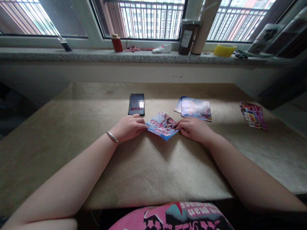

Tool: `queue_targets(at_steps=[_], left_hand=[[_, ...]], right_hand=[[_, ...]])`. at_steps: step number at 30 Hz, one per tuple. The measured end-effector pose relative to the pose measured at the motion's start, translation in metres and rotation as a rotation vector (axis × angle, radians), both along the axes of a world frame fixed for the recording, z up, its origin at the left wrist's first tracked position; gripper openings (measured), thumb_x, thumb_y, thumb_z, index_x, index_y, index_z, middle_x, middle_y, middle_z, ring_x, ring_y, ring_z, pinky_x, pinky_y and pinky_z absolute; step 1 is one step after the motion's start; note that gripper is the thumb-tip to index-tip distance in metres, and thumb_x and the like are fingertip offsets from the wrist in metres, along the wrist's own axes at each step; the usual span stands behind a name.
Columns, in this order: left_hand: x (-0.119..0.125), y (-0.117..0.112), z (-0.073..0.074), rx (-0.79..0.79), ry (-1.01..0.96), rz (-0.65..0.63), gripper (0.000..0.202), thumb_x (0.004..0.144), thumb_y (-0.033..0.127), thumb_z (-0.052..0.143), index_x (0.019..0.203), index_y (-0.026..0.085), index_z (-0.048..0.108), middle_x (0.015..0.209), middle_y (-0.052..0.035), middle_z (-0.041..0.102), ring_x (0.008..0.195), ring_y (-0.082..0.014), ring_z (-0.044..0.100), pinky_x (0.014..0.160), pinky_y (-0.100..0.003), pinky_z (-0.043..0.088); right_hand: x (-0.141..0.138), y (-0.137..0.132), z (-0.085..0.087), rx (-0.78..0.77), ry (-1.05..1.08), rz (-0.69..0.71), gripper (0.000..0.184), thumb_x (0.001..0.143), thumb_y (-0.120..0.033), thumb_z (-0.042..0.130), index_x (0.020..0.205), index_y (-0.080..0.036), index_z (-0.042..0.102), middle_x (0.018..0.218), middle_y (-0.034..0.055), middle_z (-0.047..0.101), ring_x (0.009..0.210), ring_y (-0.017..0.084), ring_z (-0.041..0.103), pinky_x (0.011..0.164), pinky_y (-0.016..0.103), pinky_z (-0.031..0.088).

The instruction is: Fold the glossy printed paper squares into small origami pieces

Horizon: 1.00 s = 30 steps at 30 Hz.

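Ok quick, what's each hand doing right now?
Left hand: closed, pinching the left corner of the printed sheet.
Right hand: closed, pinching the sheet's right corner.

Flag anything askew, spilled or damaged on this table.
Nothing spilled or damaged. Only the blue printed paper square sits cornerwise, held at opposite corners by the left hand and right hand.
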<state>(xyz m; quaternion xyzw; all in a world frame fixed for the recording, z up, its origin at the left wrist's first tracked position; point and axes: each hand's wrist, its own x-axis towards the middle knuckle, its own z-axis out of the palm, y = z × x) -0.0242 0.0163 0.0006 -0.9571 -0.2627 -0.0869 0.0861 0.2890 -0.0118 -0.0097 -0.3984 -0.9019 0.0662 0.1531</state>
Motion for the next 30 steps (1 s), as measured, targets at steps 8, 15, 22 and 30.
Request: queue_targets(at_steps=[8, 15, 22, 30], left_hand=[[0.004, -0.002, -0.003, -0.136, -0.045, 0.171, 0.022, 0.089, 0.028, 0.048, 0.082, 0.019, 0.067, 0.083, -0.0044, 0.064, 0.079, -0.0164, 0.057, 0.067, -0.026, 0.045], [0.027, -0.012, -0.007, -0.172, -0.148, 0.524, 0.028, 0.089, 0.041, 0.047, 0.081, 0.018, 0.061, 0.082, -0.0053, 0.064, 0.079, -0.02, 0.059, 0.061, -0.028, 0.041], [0.031, -0.014, -0.008, -0.19, -0.143, 0.566, 0.025, 0.087, 0.043, 0.052, 0.087, 0.018, 0.058, 0.087, -0.0043, 0.062, 0.075, -0.0174, 0.059, 0.058, -0.025, 0.039], [0.026, -0.017, -0.008, -0.137, -0.036, 0.565, 0.021, 0.088, 0.026, 0.047, 0.104, 0.022, 0.06, 0.095, -0.0041, 0.06, 0.078, -0.0175, 0.062, 0.056, -0.024, 0.041]], right_hand=[[-0.003, -0.002, -0.001, -0.089, 0.044, -0.205, 0.014, 0.075, -0.018, 0.052, 0.079, -0.021, 0.066, 0.08, 0.003, 0.066, 0.069, 0.015, 0.057, 0.058, 0.025, 0.037], [-0.024, 0.001, -0.007, -0.128, 0.121, -0.432, 0.015, 0.082, -0.033, 0.051, 0.079, -0.021, 0.06, 0.08, 0.0044, 0.065, 0.067, 0.016, 0.054, 0.056, 0.026, 0.033], [-0.03, 0.003, -0.009, -0.118, 0.091, -0.498, 0.024, 0.081, -0.038, 0.056, 0.095, -0.021, 0.064, 0.083, 0.0055, 0.066, 0.068, 0.017, 0.056, 0.056, 0.027, 0.035], [-0.02, 0.004, -0.01, -0.125, 0.074, -0.46, 0.028, 0.081, -0.02, 0.051, 0.104, -0.021, 0.065, 0.096, 0.0071, 0.065, 0.077, 0.018, 0.059, 0.064, 0.028, 0.041]])
